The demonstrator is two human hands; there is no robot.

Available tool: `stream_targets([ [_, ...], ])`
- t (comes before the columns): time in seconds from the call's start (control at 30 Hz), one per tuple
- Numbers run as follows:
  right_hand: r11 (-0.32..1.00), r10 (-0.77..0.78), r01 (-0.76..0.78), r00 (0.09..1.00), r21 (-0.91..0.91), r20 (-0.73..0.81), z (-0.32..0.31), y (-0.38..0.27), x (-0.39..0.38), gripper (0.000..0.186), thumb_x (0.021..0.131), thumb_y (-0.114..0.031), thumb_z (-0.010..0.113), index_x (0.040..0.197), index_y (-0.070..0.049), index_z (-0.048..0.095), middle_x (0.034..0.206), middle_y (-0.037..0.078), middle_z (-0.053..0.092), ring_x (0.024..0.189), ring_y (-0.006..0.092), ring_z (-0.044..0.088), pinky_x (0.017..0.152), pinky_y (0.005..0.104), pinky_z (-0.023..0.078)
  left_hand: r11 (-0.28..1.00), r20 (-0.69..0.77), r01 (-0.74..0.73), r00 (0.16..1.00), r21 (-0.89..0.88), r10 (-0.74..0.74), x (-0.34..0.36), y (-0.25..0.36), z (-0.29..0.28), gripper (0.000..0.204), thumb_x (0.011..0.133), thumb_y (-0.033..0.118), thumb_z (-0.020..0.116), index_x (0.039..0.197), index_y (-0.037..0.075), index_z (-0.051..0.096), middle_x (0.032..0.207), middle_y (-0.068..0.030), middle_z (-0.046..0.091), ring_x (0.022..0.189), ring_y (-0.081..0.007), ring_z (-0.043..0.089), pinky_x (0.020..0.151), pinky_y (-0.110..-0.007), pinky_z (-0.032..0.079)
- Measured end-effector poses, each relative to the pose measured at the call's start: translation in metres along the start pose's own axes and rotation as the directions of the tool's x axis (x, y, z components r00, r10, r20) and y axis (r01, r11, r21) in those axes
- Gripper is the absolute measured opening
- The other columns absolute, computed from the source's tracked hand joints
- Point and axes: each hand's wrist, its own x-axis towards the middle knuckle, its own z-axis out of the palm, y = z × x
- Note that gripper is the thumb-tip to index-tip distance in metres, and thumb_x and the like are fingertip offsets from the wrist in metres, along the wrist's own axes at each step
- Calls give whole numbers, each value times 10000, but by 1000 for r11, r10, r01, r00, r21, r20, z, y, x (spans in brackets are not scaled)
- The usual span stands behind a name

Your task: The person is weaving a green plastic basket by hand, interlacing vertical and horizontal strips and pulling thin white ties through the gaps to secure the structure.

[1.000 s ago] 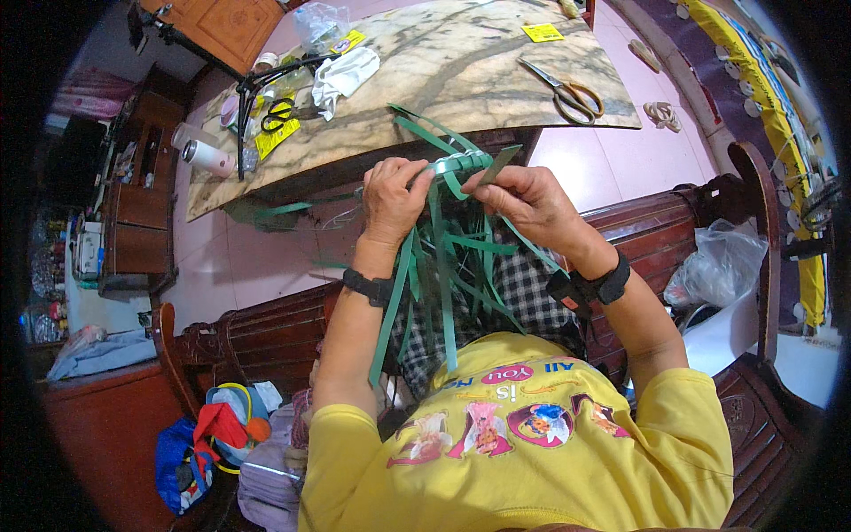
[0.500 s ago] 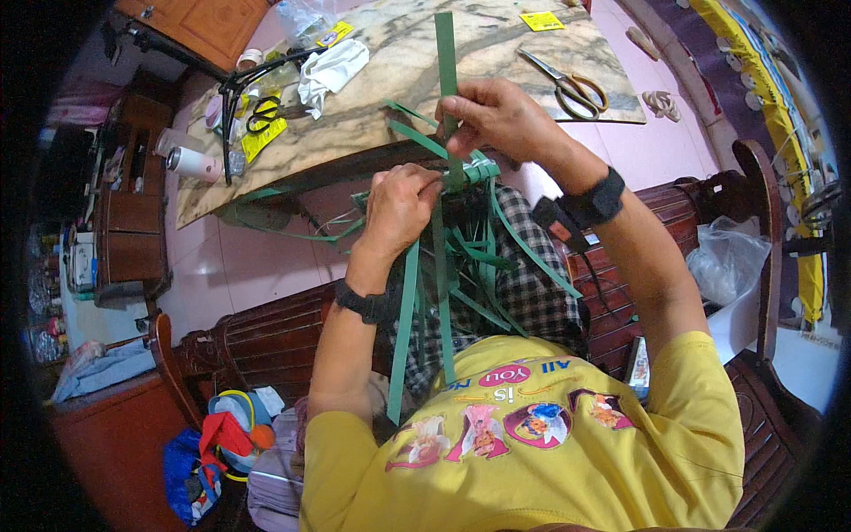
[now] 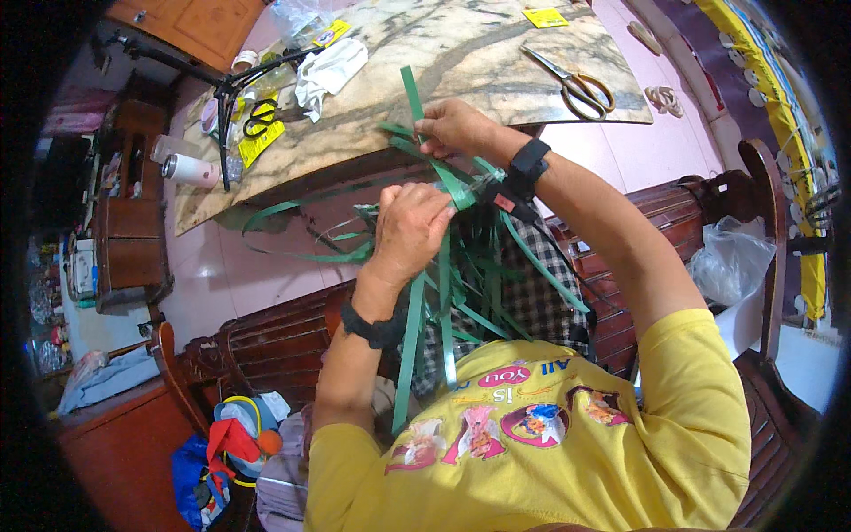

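Observation:
A partly woven piece of flat green plastic strips [image 3: 461, 192] is held above my lap, between my body and the table's near edge. My left hand [image 3: 410, 229] is closed over its left part, and its fingertips are mostly hidden. With thumb and fingertips my right hand [image 3: 459, 129] pinches one green strip [image 3: 411, 96], whose free end sticks up beyond the hand and leans left. Long loose strips [image 3: 407, 363] hang toward my shirt, while others [image 3: 292, 213] loop out to the left below the table edge.
On the marble-topped table [image 3: 461, 44] lie large scissors [image 3: 576, 87], a white cloth [image 3: 330, 74], small black scissors [image 3: 261, 118] and a black tripod [image 3: 227, 97]. A white tumbler [image 3: 191, 170] is at its left. A wooden bench [image 3: 275, 341] surrounds me, with a clear plastic bag [image 3: 729, 253] at right.
My right hand has moved down and to the left. The strip that stood tall and upright now leans left with a shorter end showing. My left hand has shifted slightly down and right.

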Motion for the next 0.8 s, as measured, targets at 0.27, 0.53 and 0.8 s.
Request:
stream_targets([
  [0.27,990,-129,129,992,-61,-4,-12,-4,-7,217,954,-199,601,950,4,678,680,13,615,578,85,538,538,236,446,995,-103,104,989,6,-103,4,13,12,202,726,235,776,780,71,671,800,-42,640,831,-235,594,809,-379,369],
  [0.53,789,-593,504,772,-351,-226,-27,-6,-49,328,907,-64,596,1234,-32,599,847,77,672,677,116,574,619,298,495,997,-150,68,987,36,-62,3,19,16,210,726,244,782,809,79,682,809,-39,637,829,-237,592,809,-384,377],
  [0.8,392,-819,554,574,-734,-4,-47,2,-75,483,748,-17,648,1220,-115,621,1145,218,624,969,405,635,790,433,547,997,-137,44,990,69,-34,0,24,17,261,711,241,795,874,71,683,857,-44,649,847,-236,596,824,-388,385],
])
